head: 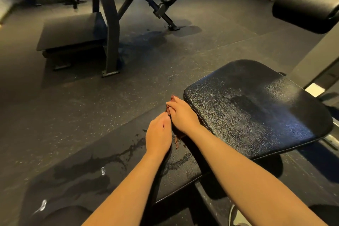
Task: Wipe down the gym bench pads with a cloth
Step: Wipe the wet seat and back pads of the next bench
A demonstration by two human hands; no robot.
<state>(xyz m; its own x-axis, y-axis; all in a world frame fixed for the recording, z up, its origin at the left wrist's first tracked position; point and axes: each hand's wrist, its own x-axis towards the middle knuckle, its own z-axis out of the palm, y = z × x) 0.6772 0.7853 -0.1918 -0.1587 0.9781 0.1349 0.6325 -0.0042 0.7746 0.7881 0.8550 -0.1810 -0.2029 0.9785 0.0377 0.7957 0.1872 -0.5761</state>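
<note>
Cloth (176, 142), reddish-brown, lies bunched on the long pad (102, 174), mostly hidden beneath both hands, right at the seat pad's (256, 108) left edge. The right hand (183, 116) covers it, fingers curled over its far end. The left hand (158, 134) lies flat alongside, fingers fairly straight, tips meeting the cloth. The long pad runs back toward the person, with wet streaks (102, 161) on the left hand's side. The raised seat pad touches the right hand, so that hand is likely better placed to sweep it.
</note>
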